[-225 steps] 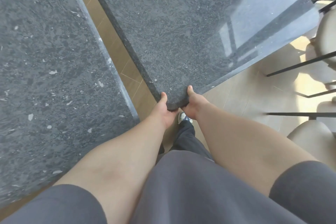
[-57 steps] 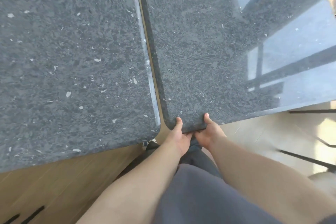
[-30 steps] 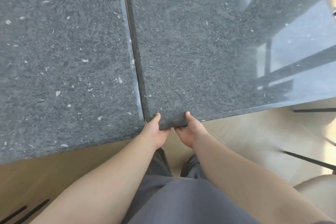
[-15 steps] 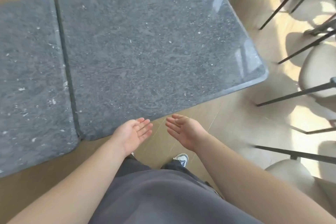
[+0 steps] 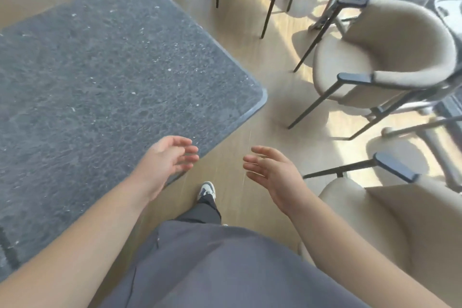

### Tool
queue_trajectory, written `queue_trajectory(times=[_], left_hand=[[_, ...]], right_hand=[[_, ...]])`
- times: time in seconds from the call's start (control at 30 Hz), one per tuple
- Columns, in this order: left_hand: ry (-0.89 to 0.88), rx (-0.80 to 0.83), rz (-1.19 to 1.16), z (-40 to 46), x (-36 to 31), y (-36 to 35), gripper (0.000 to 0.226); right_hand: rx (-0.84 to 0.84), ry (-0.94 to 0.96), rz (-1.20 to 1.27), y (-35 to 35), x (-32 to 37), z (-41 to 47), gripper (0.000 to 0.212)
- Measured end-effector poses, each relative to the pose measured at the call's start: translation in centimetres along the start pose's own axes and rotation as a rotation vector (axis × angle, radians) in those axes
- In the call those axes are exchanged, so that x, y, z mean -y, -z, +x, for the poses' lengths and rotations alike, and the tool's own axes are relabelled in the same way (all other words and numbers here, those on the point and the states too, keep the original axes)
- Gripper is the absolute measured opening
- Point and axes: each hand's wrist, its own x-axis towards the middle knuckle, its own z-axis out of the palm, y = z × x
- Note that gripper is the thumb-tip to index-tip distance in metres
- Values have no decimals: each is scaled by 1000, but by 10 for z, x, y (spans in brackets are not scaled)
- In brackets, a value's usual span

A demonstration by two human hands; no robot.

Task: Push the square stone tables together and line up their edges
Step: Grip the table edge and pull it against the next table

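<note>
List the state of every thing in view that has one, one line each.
Left hand: open, fingers loosely curled, holding nothing, above the table's near edge.
Right hand: open, fingers spread, holding nothing, over the floor.
Dark grey speckled stone table: upright, untouched, top bare; a dark seam shows at the lower left.
Beige cushioned chair with black metal frame: upright, unoccupied, apart from the table.
Nearer beige chair: upright, unoccupied.
</note>
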Motion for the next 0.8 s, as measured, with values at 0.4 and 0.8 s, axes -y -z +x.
queue_trajectory(times=[0.4,0.8], left_hand=[[-346,114,191,101,-105,-78,32],[-393,151,167,227,-231,-158,32]], right_hand=[[-216,346,-306,33,136,53,34],[-296,481,-268,54,289,161,36]])
